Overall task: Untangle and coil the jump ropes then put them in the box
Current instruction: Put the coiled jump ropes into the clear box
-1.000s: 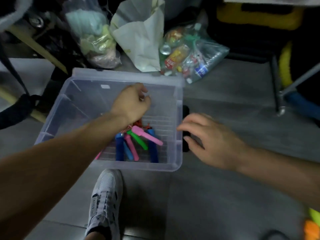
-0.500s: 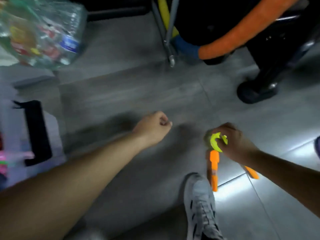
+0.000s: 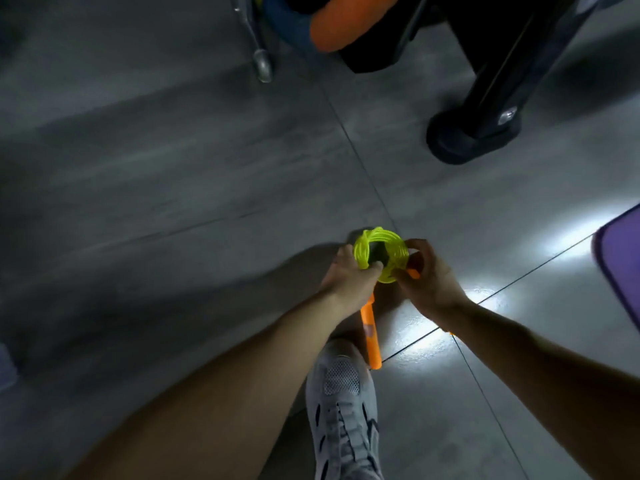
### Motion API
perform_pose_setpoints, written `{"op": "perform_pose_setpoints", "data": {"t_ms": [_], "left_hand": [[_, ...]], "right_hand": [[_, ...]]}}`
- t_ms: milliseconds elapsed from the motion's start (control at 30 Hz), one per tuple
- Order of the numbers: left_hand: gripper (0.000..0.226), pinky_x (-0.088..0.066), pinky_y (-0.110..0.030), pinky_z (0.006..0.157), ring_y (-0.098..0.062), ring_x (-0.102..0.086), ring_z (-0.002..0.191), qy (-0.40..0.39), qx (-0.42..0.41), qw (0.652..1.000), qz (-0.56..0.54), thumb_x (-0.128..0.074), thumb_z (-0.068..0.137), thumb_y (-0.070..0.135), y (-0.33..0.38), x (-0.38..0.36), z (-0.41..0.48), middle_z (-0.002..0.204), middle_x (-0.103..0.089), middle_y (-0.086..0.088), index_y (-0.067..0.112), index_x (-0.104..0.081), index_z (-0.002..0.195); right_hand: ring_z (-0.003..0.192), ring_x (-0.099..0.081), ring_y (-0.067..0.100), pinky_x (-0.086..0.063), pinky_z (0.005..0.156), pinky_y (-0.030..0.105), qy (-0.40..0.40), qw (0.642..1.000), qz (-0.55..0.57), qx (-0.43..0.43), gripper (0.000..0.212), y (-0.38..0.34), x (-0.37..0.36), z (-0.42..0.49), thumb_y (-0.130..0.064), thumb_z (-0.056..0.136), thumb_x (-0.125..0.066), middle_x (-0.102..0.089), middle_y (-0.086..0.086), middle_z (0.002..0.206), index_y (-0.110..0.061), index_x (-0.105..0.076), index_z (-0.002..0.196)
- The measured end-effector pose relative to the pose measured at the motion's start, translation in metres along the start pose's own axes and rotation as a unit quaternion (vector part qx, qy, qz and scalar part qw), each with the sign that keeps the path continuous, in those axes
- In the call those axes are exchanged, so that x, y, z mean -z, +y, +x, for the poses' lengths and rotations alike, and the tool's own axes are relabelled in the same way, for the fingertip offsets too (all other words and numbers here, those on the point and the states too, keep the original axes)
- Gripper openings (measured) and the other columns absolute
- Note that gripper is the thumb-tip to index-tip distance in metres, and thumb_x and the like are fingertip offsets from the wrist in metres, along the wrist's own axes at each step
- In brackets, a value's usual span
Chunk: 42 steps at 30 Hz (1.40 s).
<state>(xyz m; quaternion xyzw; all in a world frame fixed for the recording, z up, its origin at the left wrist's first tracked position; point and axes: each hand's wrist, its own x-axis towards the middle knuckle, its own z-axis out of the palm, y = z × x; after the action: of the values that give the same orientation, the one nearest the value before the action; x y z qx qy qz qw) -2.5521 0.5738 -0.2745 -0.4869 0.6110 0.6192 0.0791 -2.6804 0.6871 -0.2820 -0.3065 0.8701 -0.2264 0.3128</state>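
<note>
A jump rope with a neon-yellow cord wound into a small coil [image 3: 391,247] is held low over the grey floor. My left hand [image 3: 349,277] pinches the coil's left side, thumb inside the ring. My right hand [image 3: 427,275] grips its right side and a short orange handle end [image 3: 413,273]. The other orange handle [image 3: 370,336] hangs down below my left hand, above my shoe. The box is out of view.
My grey mesh shoe [image 3: 343,407] stands below the hands. A black wheeled base [image 3: 467,140], a metal leg [image 3: 261,64] and an orange padded roll [image 3: 346,22] are at the top. A purple mat edge [image 3: 620,258] shows at the right.
The view swung right, away from the clear box. My left hand left the box and came over to take the coil's left side; both hands now hold the yellow coil.
</note>
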Motion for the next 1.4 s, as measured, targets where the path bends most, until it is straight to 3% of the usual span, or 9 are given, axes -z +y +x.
{"op": "perform_pose_setpoints", "data": {"t_ms": [200,367,533,700,900,1033,1233,1300,1400], "left_hand": [[0.053,-0.038,-0.018,0.094,-0.013,-0.053,0.118,0.030,-0.098,0.990,-0.098,-0.062,0.097,0.026,0.002,0.043,-0.016,0.123,-0.053,0.010,0.025,-0.043,0.146],[0.062,-0.062,-0.049,0.073,-0.017,-0.061,0.092,0.069,-0.162,0.979,-0.102,-0.064,0.089,0.032,0.012,0.144,-0.057,0.108,-0.058,0.004,0.035,-0.040,0.147],[0.062,-0.061,-0.049,0.075,-0.022,-0.065,0.098,0.151,-0.199,0.966,-0.059,-0.066,0.081,0.035,0.012,0.284,-0.134,0.116,-0.062,-0.009,0.034,-0.044,0.139],[0.062,-0.062,-0.043,0.065,-0.016,-0.063,0.083,0.270,-0.231,0.932,-0.072,-0.068,0.089,0.012,-0.020,0.414,-0.235,0.097,-0.062,-0.006,0.028,-0.038,0.140],[0.047,-0.063,-0.042,0.064,-0.022,-0.067,0.088,0.399,-0.144,0.905,0.026,-0.062,0.096,0.018,-0.122,0.536,-0.311,0.108,-0.063,-0.005,0.026,-0.043,0.137],[0.042,-0.057,-0.033,0.076,-0.028,-0.068,0.087,0.436,-0.059,0.896,0.062,-0.062,0.094,0.018,-0.206,0.575,-0.323,0.107,-0.068,-0.007,0.019,-0.050,0.134],[0.015,-0.054,-0.034,0.086,-0.005,-0.061,0.080,0.372,-0.005,0.927,0.046,-0.067,0.087,0.019,-0.318,0.584,-0.297,0.100,-0.067,-0.009,0.009,-0.065,0.099],[0.016,-0.052,-0.019,0.082,0.006,-0.062,0.075,0.352,0.009,0.935,0.033,-0.072,0.087,0.019,-0.340,0.583,-0.287,0.094,-0.068,-0.009,0.009,-0.065,0.097],[0.043,-0.041,-0.013,0.086,-0.017,-0.066,0.108,0.339,0.029,0.938,0.068,-0.066,0.085,0.038,-0.351,0.577,-0.279,0.115,-0.069,-0.011,0.011,-0.067,0.118]], "right_hand": [[0.067,-0.063,0.011,-0.046,0.060,0.020,0.026,0.992,0.100,0.072,0.044,-0.048,-0.004,-0.010,-0.007,0.081,-0.076,-0.067,0.001,0.082,-0.021,-0.054,0.116],[0.079,-0.063,0.006,-0.048,0.069,0.023,-0.008,0.966,0.208,0.152,0.047,-0.147,-0.017,-0.020,-0.028,0.085,-0.069,-0.066,-0.006,0.094,-0.027,-0.048,0.127],[0.085,-0.061,-0.004,-0.042,0.078,0.007,-0.069,0.935,0.170,0.304,0.067,-0.279,-0.038,-0.048,-0.011,0.091,-0.068,-0.063,-0.015,0.102,-0.029,-0.033,0.145],[0.097,-0.049,-0.005,-0.037,0.090,0.010,-0.101,0.883,0.101,0.447,0.047,-0.412,-0.098,-0.092,-0.023,0.088,-0.065,-0.054,-0.005,0.111,-0.022,-0.055,0.134],[0.116,-0.053,0.028,-0.045,0.096,0.037,-0.166,0.830,-0.003,0.533,0.055,-0.540,-0.215,-0.153,-0.019,0.089,-0.063,-0.048,0.010,0.128,-0.016,-0.048,0.142],[0.124,-0.050,0.033,-0.041,0.099,0.036,-0.220,0.816,-0.101,0.524,0.058,-0.580,-0.295,-0.179,-0.022,0.094,-0.057,-0.042,0.013,0.140,-0.013,-0.037,0.148],[0.130,-0.044,0.039,-0.041,0.103,0.040,-0.308,0.781,-0.251,0.481,0.064,-0.558,-0.409,-0.177,-0.016,0.094,-0.055,-0.035,0.020,0.147,-0.011,-0.026,0.151],[0.134,-0.041,0.038,-0.041,0.105,0.041,-0.336,0.760,-0.297,0.470,0.071,-0.545,-0.429,-0.175,-0.013,0.094,-0.052,-0.022,0.017,0.156,-0.012,-0.015,0.155],[0.136,-0.039,0.037,-0.042,0.103,0.043,-0.334,0.736,-0.358,0.468,0.081,-0.537,-0.442,-0.172,-0.017,0.096,-0.050,-0.003,0.005,0.163,-0.021,0.004,0.157]]}}
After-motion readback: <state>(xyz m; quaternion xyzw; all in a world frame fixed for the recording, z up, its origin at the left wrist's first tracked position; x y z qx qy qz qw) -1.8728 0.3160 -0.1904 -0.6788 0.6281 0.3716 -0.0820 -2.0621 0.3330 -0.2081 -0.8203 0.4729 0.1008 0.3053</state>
